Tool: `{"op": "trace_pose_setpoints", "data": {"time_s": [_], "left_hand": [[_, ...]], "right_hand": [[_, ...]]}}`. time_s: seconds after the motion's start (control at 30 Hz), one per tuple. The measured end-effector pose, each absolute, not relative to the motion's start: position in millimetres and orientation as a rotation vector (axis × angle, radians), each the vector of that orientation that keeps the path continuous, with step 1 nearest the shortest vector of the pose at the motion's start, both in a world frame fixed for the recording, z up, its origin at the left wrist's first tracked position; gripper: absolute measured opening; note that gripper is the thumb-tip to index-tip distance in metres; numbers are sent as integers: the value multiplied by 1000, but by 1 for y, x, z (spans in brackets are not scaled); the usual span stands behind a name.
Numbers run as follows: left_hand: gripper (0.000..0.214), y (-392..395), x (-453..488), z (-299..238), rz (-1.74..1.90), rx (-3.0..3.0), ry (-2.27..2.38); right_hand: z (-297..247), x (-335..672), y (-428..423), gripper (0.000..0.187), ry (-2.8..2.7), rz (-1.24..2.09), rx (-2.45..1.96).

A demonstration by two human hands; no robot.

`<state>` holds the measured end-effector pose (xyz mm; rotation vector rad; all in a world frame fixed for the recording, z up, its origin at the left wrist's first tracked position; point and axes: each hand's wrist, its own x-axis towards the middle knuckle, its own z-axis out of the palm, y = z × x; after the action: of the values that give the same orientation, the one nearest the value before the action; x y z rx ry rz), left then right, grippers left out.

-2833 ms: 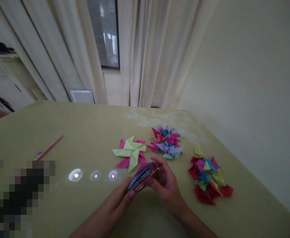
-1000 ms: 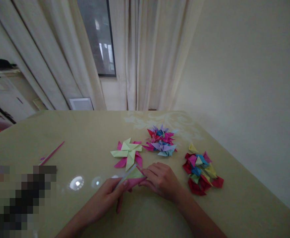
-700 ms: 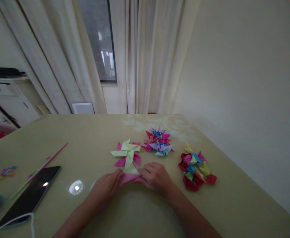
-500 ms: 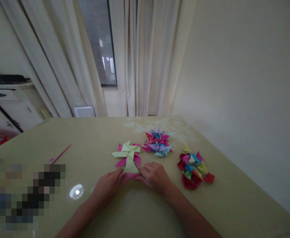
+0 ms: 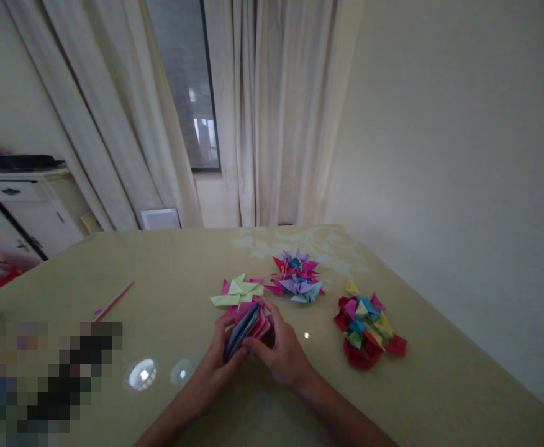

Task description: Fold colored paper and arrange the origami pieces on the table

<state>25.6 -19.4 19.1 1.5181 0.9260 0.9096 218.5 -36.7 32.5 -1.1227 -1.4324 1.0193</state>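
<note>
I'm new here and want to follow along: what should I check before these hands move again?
1. Left hand holding the paper stack: ok.
2. Right hand on the stack too: ok.
3. Pinwheel fully in view: not ok; its near part is covered.
4. Red-and-yellow paper pile apart from both hands: ok.
5. Number of sheets in the stack: cannot tell; edges too fine to count.

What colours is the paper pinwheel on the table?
The paper pinwheel is pale green on top with pink points underneath. The head view shows it best.
</note>
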Motion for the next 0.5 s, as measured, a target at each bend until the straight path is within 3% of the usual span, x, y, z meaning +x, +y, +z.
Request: {"op": "trace_pose_setpoints", "data": {"time_s": [0.4,0.5], "left_hand": [[72,-29,26,15,901,1337,1160],[72,-25,27,19,936,1370,1217]], "right_hand": [[19,210,-29,42,-1103,1113,-1044],[18,213,-27,42,-1048,1071,-1080]]}}
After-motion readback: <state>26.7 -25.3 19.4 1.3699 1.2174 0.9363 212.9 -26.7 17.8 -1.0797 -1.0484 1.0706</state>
